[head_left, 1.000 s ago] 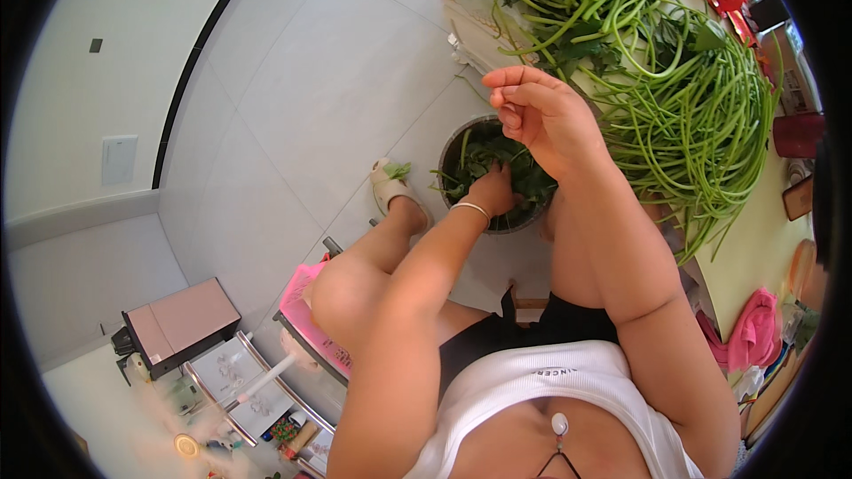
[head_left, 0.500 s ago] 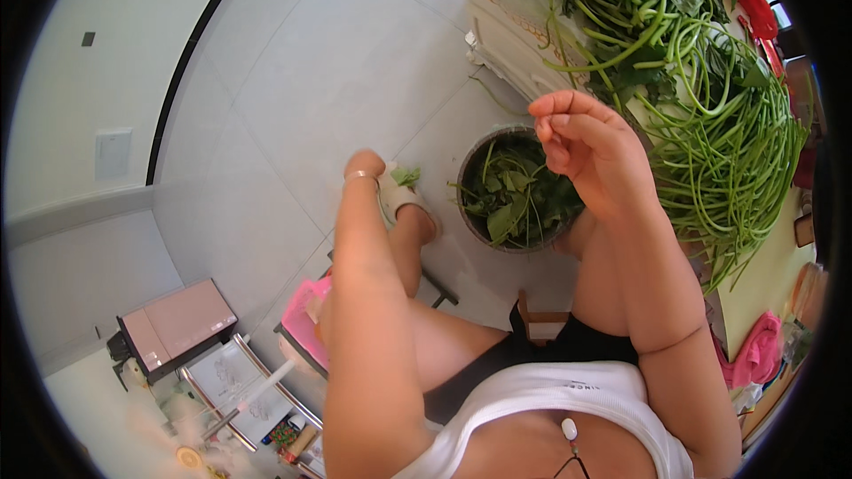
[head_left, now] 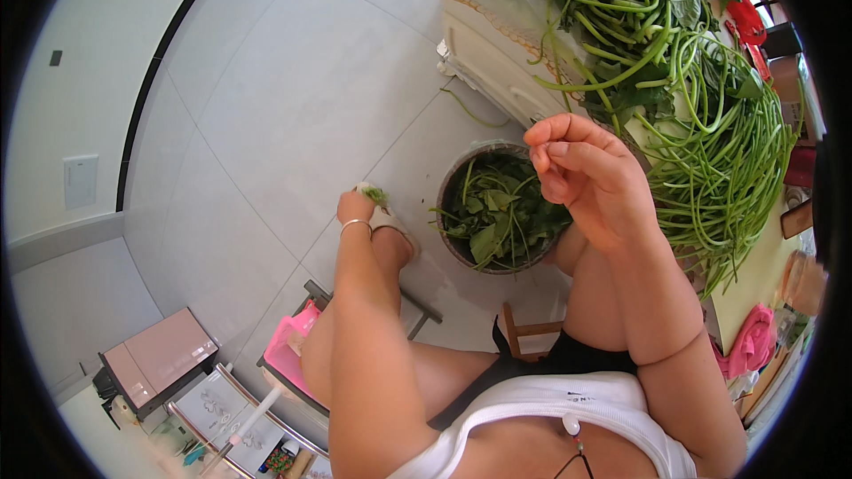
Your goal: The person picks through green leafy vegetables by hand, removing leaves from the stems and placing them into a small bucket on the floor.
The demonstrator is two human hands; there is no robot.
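Observation:
My left hand (head_left: pixel 357 208) reaches down beside my light-coloured shoe (head_left: pixel 397 229), close to a green leaf piece (head_left: pixel 376 196) on the shoe's front. Its fingers are turned away, so their grip is hidden. My right hand (head_left: pixel 590 168) is raised over the right edge of a round dark basin (head_left: pixel 444 229), thumb and curled fingers drawn together. Whatever may be between those fingertips is too small to make out. Torn green leaves (head_left: pixel 497 213) and a few stems fill the basin. On the table to the right lies a big heap of long green leaf stems (head_left: pixel 719 160).
The table's white side panel (head_left: pixel 484 58) stands beyond the basin, and a loose stem (head_left: pixel 470 109) lies on the tiled floor. A pink basket (head_left: pixel 288 346) is left of my thigh. Farther left are a pinkish box (head_left: pixel 160 359) and a metal rack (head_left: pixel 235 417). Pink cloth (head_left: pixel 750 341) lies at right.
My left hand has come closer to the leaf piece on my shoe. My right hand keeps its curled pose over the basin. The whole view has shifted slightly.

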